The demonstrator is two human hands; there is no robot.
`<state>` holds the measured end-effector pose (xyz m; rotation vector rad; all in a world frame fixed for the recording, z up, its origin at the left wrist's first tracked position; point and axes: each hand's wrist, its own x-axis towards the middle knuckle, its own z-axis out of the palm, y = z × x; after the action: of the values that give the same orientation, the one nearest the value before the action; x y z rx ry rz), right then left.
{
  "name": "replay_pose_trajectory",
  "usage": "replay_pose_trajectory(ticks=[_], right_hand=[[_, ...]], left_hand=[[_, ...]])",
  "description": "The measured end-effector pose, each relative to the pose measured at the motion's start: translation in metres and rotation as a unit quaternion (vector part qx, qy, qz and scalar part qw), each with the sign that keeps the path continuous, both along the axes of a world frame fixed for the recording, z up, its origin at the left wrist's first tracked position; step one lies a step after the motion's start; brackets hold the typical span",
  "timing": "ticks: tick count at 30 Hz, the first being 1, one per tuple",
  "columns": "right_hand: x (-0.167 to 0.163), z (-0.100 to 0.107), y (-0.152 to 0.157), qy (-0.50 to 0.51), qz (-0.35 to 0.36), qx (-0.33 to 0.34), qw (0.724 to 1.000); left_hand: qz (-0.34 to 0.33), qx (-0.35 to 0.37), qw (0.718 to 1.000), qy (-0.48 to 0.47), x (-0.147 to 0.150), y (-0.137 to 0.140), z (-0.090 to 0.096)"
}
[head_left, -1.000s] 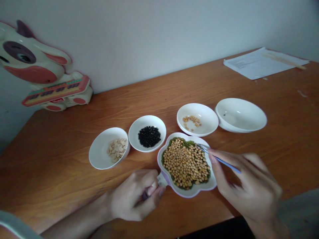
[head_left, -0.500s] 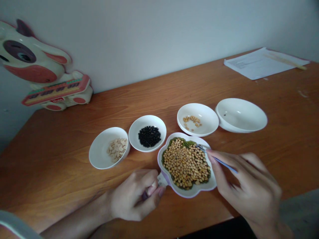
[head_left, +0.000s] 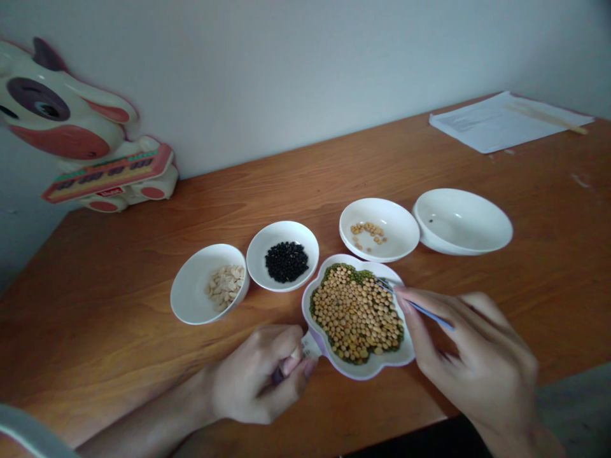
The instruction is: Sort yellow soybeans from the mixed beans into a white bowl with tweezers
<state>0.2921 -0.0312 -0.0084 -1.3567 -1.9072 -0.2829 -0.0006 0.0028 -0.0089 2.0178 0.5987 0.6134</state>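
Observation:
My left hand is closed around the handle of a flower-shaped white dish with a purple rim. Yellow soybeans fill most of it, with green mung beans showing around the edges. From the right, my right hand pinches slim blue tweezers between thumb and fingers. Their thin tip reaches in among the beans at the dish's upper right; whether it grips a bean is too small to tell. Just behind the dish stands a white bowl with some soybeans inside.
Left of the dish are a bowl of black beans and a bowl of pale flat seeds. Another white bowl, with a dark speck, stands at right. A cow-shaped toy keyboard leans by the wall; papers lie back right.
The tweezers' tip has shifted slightly among the beans at the dish's upper right. My left hand and the bowls stay as they were.

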Motion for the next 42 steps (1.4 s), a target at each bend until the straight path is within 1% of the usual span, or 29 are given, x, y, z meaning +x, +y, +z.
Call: replay_pose_trajectory(ticks=[9, 12, 16, 18, 23, 29, 33, 37, 42], right_hand=[[0.002, 0.000, -0.007, 0.013, -0.010, 0.006, 1.000], [0.005, 0.002, -0.006, 0.010, -0.020, 0.039, 0.999], [0.006, 0.003, 0.005, 0.015, -0.043, 0.108, 0.993], [0.005, 0.001, 0.011, 0.025, -0.055, 0.115, 0.992], [0.006, -0.010, 0.011, 0.061, -0.075, 0.088, 0.991], [0.008, -0.013, -0.001, 0.076, 0.000, 0.049, 0.996], [0.006, -0.010, -0.001, 0.084, 0.013, 0.010, 0.996], [0.004, -0.009, 0.002, 0.081, 0.033, 0.003, 0.996], [0.004, -0.010, 0.003, 0.081, 0.031, -0.007, 0.996]], left_hand=[[0.005, 0.011, 1.000, 0.010, 0.000, -0.001, 0.000], [0.002, 0.012, 1.000, 0.012, 0.000, 0.000, 0.000], [-0.002, 0.009, 1.000, 0.009, -0.001, 0.000, 0.000], [-0.001, 0.011, 1.000, 0.010, -0.001, 0.000, -0.001], [0.004, 0.006, 1.000, 0.012, -0.001, -0.001, -0.002], [0.002, 0.006, 1.000, 0.002, -0.001, -0.001, -0.002], [0.007, 0.010, 1.000, 0.010, -0.001, -0.001, 0.000], [0.011, 0.012, 1.000, 0.011, -0.001, -0.001, 0.000], [0.010, 0.013, 1.000, 0.011, 0.000, -0.001, 0.001]])
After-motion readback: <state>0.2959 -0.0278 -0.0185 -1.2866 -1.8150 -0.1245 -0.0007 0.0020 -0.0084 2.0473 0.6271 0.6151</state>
